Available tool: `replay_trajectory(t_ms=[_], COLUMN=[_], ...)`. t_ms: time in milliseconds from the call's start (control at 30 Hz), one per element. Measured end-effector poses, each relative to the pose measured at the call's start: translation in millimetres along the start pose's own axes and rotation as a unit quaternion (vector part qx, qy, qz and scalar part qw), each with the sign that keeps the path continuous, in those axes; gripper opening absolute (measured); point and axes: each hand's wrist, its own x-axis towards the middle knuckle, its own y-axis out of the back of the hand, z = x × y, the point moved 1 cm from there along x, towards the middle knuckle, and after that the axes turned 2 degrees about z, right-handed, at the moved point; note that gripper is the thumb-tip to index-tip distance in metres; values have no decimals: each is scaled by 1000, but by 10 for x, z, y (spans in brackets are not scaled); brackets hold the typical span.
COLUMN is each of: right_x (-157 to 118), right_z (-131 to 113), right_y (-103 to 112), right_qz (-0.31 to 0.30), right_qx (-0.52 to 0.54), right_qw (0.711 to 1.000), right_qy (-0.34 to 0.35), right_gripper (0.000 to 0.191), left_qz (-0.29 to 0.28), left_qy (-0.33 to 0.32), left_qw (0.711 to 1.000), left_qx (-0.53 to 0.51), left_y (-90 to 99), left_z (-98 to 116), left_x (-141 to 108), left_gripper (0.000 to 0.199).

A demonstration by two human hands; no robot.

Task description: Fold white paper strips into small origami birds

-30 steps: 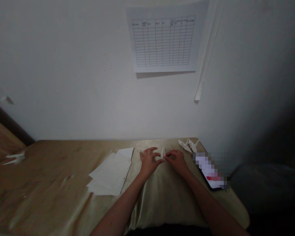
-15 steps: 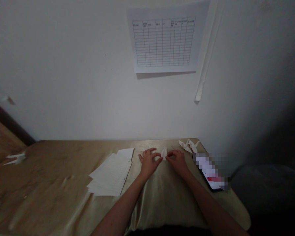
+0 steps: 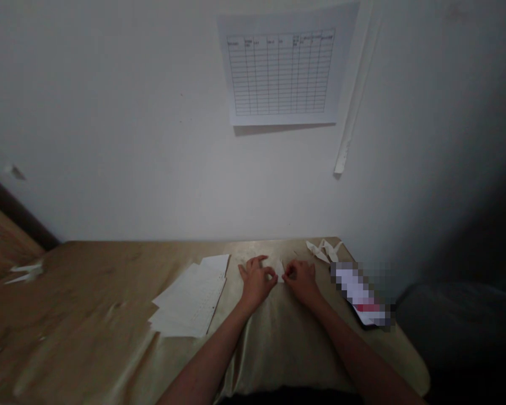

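A small folded piece of white paper (image 3: 280,272) is pinched between my two hands, low over the table. My left hand (image 3: 256,278) grips its left side with thumb and forefinger, the other fingers spread away. On the paper's right side, my right hand (image 3: 301,277) is closed, thumb and forefinger pressed together at its lower edge. The fingertips hide part of the folds. To the right of my right hand lies a folded paper shape (image 3: 324,249) with pointed ends.
Several overlapping paper sheets (image 3: 189,301) lie left of my left arm. A phone (image 3: 360,298) with a blurred screen rests near the right edge. More folded paper (image 3: 27,272) is at the far left. Gold cloth (image 3: 109,320) covers the table; a printed chart (image 3: 282,73) hangs on the wall.
The small paper now sits slightly lower and looks narrower between my fingers. My right hand has curled in more tightly and shifted a little left. The sheets and phone stay put.
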Motion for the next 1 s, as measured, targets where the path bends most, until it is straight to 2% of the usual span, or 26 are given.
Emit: replay_trajectory(t_ms=[167,367,667,1000], right_x=[-11,-19,-16,-10], right_z=[-8,15,31,39], right_y=[-34,-62,-65,-73], right_qz=[-15,-17,-10,-14], right_qx=[-48,-74,-105,-109], right_qw=[999,997,994,994], right_qy=[8,23,13,9], right_gripper=[2,1,8,9], left_qz=[-8,0,-42,-66], left_qy=[8,12,-83,-67], left_qw=[1000,999,995,994], left_qx=[28,42,47,62], left_y=[6,-2,27,68], left_z=[14,-29,-26,-86], left_x=[-19,-5,3,50], left_gripper=[2,30,26,29])
